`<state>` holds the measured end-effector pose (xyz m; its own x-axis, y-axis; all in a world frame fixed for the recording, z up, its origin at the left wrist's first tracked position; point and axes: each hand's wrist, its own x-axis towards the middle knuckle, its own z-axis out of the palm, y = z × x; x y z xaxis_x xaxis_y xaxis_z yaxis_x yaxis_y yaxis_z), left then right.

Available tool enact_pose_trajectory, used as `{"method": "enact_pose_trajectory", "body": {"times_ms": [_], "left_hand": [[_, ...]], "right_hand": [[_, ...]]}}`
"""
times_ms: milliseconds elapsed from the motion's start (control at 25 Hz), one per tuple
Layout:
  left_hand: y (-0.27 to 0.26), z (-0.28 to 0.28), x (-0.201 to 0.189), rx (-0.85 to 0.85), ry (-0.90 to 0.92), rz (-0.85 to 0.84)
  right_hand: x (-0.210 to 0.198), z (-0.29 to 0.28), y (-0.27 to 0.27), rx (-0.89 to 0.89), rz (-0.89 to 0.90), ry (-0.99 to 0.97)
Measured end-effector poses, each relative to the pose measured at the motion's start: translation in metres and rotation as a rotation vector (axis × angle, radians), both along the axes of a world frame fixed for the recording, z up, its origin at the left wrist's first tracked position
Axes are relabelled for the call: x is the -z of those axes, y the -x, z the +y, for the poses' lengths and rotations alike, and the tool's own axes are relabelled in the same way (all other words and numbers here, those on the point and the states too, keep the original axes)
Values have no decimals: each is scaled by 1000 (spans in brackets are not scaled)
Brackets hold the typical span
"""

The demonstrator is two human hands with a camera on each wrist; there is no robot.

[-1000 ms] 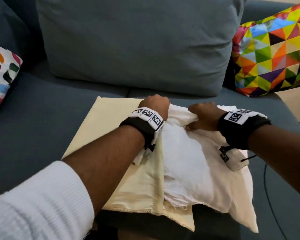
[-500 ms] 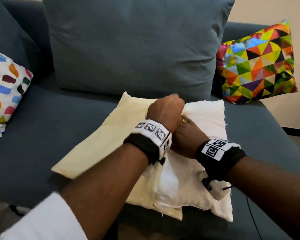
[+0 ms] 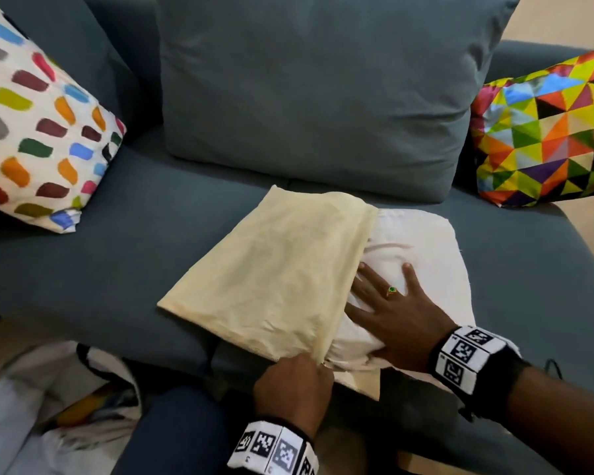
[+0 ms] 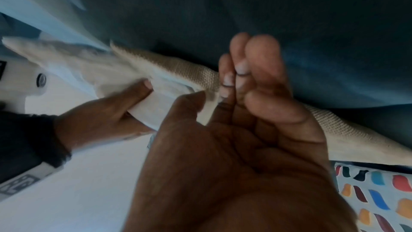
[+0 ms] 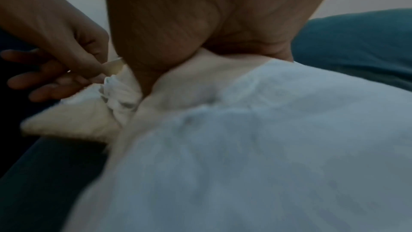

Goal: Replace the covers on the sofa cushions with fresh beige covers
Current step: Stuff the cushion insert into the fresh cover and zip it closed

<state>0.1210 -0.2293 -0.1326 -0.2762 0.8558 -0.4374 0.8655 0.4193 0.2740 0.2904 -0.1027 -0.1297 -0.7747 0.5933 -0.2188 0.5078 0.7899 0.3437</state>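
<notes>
From the head camera, your left hand (image 3: 294, 385) sits at the near edge of the sofa seat (image 3: 100, 269), its grip closed in a pinch on the open hem of the beige cover (image 3: 275, 272). Your right hand (image 3: 391, 313) lies flat, fingers spread and straight, pressing on the white cushion insert (image 3: 429, 241). The insert's left part is inside the cover; its right part sticks out on the seat. Behind them leans a large blue back cushion (image 3: 323, 90), with a dab-patterned cushion (image 3: 38, 125) to the left and a triangle-patterned cushion (image 3: 546, 128) to the right.

From your left wrist, the left hand (image 4: 234, 130) shows its palm, thumb and fingertips meeting on the beige cover (image 4: 356, 133) at its edge. The right hand (image 4: 107, 112) rests on the white insert (image 4: 100, 66).

From your right wrist, the picture is dim. The heel of the right hand (image 5: 200, 29) bears down on the insert (image 5: 256, 138), while the left hand (image 5: 62, 50) pinches the cover (image 5: 73, 123) beside the bunched white fabric.
</notes>
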Motion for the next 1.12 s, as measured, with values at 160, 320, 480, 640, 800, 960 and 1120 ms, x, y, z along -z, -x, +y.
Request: {"method": "enact_pose_trajectory", "body": {"times_ms": [160,320,480,640,800,960,1120], "left_hand": [[-4,9,-4,80,-97,-45],[-13,1,-8,300,-59,47],[9,4,-16,42,92,-98],[41,21,-36,225,-145,-67],[37,90,-65,316,-335,25],[18,159,-69,344,-479,24],[-6,195,-56,401,-487,157]], "right_hand": [[-3,-4,12,49,142,-61],[-19,5,52,69,427,-129],[-19,18,66,-97,350,25],[-47,47,14,55,612,405],[-53,115,-27,622,674,167],[-22,151,-27,824,258,288],[-19,136,-10,731,287,352]]}}
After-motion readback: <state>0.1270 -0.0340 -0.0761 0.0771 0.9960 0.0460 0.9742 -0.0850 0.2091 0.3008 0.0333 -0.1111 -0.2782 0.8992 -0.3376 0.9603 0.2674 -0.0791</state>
